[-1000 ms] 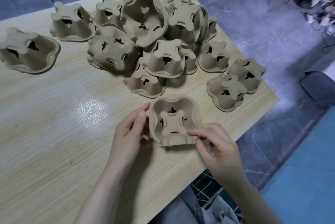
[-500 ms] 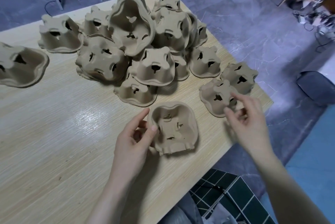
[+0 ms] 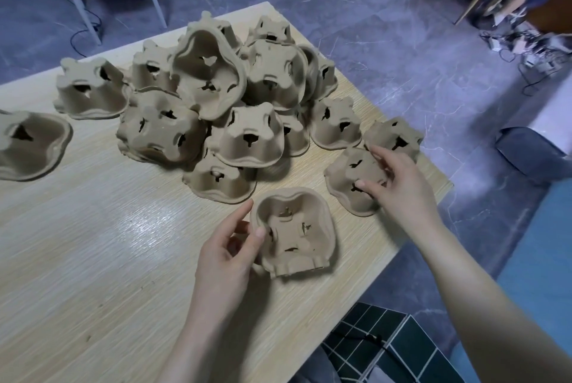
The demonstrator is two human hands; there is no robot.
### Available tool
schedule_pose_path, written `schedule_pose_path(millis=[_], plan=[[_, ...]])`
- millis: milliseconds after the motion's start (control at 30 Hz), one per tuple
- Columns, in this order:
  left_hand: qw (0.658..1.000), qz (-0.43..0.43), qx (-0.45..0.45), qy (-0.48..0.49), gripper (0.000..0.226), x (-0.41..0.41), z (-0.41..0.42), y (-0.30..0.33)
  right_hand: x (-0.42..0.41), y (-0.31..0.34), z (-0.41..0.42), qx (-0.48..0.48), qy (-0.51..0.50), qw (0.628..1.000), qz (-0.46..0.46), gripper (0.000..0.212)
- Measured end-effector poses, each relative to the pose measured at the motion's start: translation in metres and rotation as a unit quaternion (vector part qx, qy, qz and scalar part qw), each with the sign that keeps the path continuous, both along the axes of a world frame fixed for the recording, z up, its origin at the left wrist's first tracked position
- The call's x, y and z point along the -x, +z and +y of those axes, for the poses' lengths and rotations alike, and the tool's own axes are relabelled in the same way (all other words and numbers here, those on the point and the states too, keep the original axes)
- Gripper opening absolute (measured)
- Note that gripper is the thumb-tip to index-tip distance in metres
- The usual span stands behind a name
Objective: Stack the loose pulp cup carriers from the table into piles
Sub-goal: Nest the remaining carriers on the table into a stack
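Lying upside down near the tabletop edge, the next carrier is clasped by the right hand while the open-side-up carrier beside it is pinched by the left hand; it could be knocked off the edge or nested crookedly.

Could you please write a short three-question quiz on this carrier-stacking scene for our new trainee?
1. True or false: the left hand holds the open-side-up carrier by its rim.
2. What does the right hand grip? A) a chair leg B) the upside-down carrier near the table's right edge C) nothing
3. Fill in: the carriers in the big heap lie on a ___ table.

Key: 1 true; 2 B; 3 wooden.
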State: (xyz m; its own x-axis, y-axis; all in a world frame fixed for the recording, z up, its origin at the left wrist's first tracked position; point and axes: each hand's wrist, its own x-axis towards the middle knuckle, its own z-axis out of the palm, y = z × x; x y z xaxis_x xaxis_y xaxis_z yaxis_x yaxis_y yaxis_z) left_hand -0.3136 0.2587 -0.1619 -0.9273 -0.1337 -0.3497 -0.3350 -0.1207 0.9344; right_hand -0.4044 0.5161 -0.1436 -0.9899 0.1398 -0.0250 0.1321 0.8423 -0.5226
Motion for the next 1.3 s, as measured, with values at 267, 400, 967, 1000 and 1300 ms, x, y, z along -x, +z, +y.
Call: schedule_pose_path(millis=[267,400,967,1000,1300], plan=[[1.0,0.007,-0.005,-0.008,0.039,0.002,-0.001,-0.006,-0.047,0.008,-0.023,0.024,0.021,0.997,0.073,0.093],[1.0,0.013,-0.006,-0.016,0.039,0.003,-0.001,-0.004,-0.067,0.013,-0.025,0.111,-0.001,0.992,0.062,0.084],[1.0,0.017,-0.001,-0.01,0.039,0.004,-0.007,-0.007,-0.091,0.021,-0.026,0.079,0.0,0.987,0.139,0.021],[1.0,0.019,0.003,-0.007,0.039,0.004,-0.007,-0.007,-0.092,0.023,-0.027,0.094,0.003,0.984,0.152,0.019],[1.0,0.024,0.005,0.0,0.04,0.007,-0.009,-0.006,-0.089,0.032,-0.047,0.279,0.099,0.949,0.105,0.021]])
